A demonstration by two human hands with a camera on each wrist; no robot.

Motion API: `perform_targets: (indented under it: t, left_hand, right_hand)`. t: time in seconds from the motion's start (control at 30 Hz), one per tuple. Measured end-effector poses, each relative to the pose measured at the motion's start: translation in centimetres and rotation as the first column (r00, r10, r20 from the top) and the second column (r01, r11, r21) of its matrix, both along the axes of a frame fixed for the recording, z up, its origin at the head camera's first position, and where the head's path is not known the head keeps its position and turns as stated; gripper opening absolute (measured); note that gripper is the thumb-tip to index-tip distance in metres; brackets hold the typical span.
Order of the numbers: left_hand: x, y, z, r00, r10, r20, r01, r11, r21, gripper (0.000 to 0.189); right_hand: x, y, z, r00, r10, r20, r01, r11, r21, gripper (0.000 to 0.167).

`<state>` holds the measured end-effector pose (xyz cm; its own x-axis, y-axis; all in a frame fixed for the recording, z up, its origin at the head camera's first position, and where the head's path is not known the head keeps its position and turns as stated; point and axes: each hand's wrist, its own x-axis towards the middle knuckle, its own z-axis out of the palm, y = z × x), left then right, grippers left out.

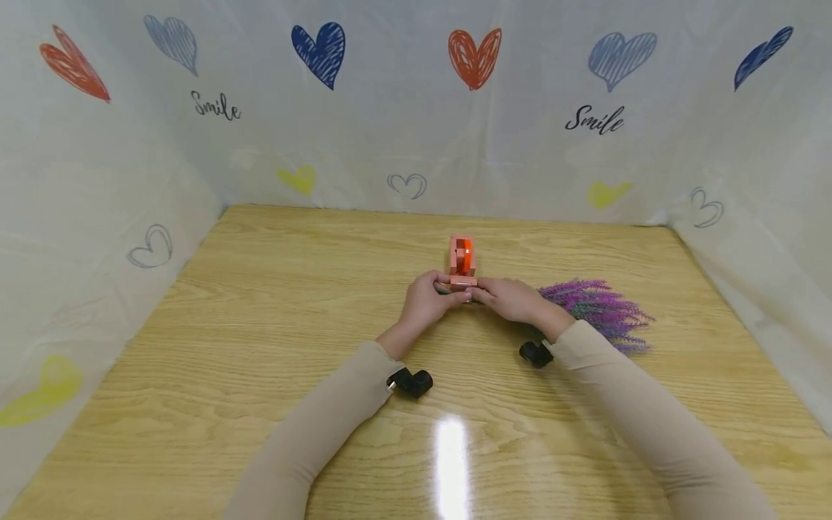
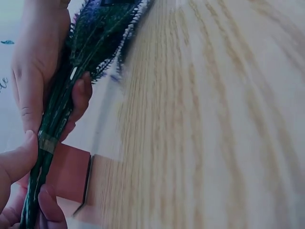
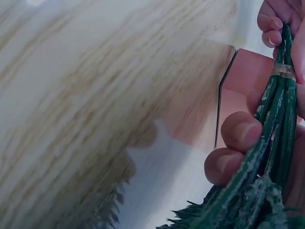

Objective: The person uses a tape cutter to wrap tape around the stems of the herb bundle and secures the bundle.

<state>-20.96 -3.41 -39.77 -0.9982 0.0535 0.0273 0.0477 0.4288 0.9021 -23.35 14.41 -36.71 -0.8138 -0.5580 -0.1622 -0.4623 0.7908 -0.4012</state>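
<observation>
A bunch of artificial lavender with purple heads and green stems lies across both hands, its flowers off to the right. My left hand pinches the stem ends between thumb and fingers. Farther up the stems, my right hand grips the bunch, fingers curled round it. Between the two hands a clear tape band circles the stems. Just beyond the fingertips stands a pink tape dispenser with an orange roll; whether the hands touch it I cannot tell.
The wood-grain table reaches back to a white curtain printed with hearts, which also borders both sides. Black wrist cameras hang beneath the sleeves, close to the tabletop.
</observation>
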Motion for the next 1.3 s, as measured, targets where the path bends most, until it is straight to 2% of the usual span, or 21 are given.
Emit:
perform_targets:
  t: [0.1,0.23,0.33,0.47,0.53,0.63,0.7,0.77,0.8,0.9,1.0,1.1,1.2,1.3]
  left_hand:
    - [-0.2,0.0,0.1,1.0,0.008,0.011,-0.008,1.0,-0.003,0.039]
    - [-0.4,0.1,0.3,0.999,0.015,0.035,-0.015,1.0,0.02,0.039]
    - [-0.5,0.2,0.1,0.998,0.011,0.054,-0.012,1.0,0.026,0.042]
    - [-0.4,0.2,-0.2,0.997,0.003,0.074,-0.002,1.0,-0.014,0.047]
    - [-0.2,0.1,-0.1,0.997,-0.003,0.076,0.005,1.0,-0.027,0.049]
    - [0.2,-0.1,0.2,0.997,-0.008,0.078,0.009,1.0,-0.012,0.056]
    - [0.6,-0.4,0.4,0.997,-0.011,0.077,0.01,1.0,0.007,0.058]
    - [1.0,-0.6,0.7,0.998,-0.021,0.056,0.02,1.0,0.016,0.054]
    - [1.2,-0.7,0.8,0.999,-0.031,0.035,0.03,0.999,0.014,0.051]
    - [1.9,-0.9,1.2,0.995,-0.078,-0.062,0.078,0.997,0.01,0.035]
    - [2.4,-1.2,1.7,0.978,-0.139,-0.159,0.139,0.99,-0.011,0.019]
    - [2.8,-1.6,2.2,0.957,-0.211,-0.199,0.201,0.977,-0.069,0.012]
    - [3.1,-2.0,2.7,0.935,-0.297,-0.193,0.272,0.951,-0.147,0.014]
    - [3.2,-2.3,3.1,0.91,-0.38,-0.163,0.346,0.916,-0.205,0.02]
  right_hand:
    - [-0.1,-0.1,0.2,1.0,-0.001,0.017,0.001,1.0,0.016,0.034]
    - [-0.3,-0.2,0.3,0.999,0.001,0.045,-0.001,1.0,0.016,0.041]
    - [-0.3,-0.3,-0.2,0.999,-0.009,0.046,0.007,0.999,0.035,0.045]
    - [0.2,-0.3,-1.0,0.999,-0.007,0.042,0.004,0.998,0.062,0.048]
    - [0.4,-0.1,-0.9,0.998,0.005,0.066,-0.007,0.999,0.035,0.05]
    - [0.6,0.5,-0.1,0.989,0.036,0.145,-0.031,0.999,-0.038,0.05]
    - [0.8,1.1,0.6,0.979,0.085,0.187,-0.069,0.994,-0.09,0.042]
    - [1.1,1.7,1.2,0.972,0.135,0.192,-0.11,0.985,-0.136,0.029]
    - [1.3,1.9,1.5,0.971,0.161,0.177,-0.133,0.978,-0.16,0.021]
    - [2.1,2.3,2.2,0.977,0.203,0.073,-0.185,0.963,-0.197,0.016]
    - [3.0,2.3,2.8,0.98,0.196,-0.038,-0.2,0.959,-0.201,0.015]
    - [4.0,2.0,3.3,0.974,0.183,-0.134,-0.205,0.962,-0.178,0.014]
    - [4.9,1.7,3.7,0.94,0.201,-0.275,-0.239,0.965,-0.112,0.015]
    - [5.6,1.5,3.9,0.885,0.214,-0.414,-0.258,0.965,-0.052,0.018]
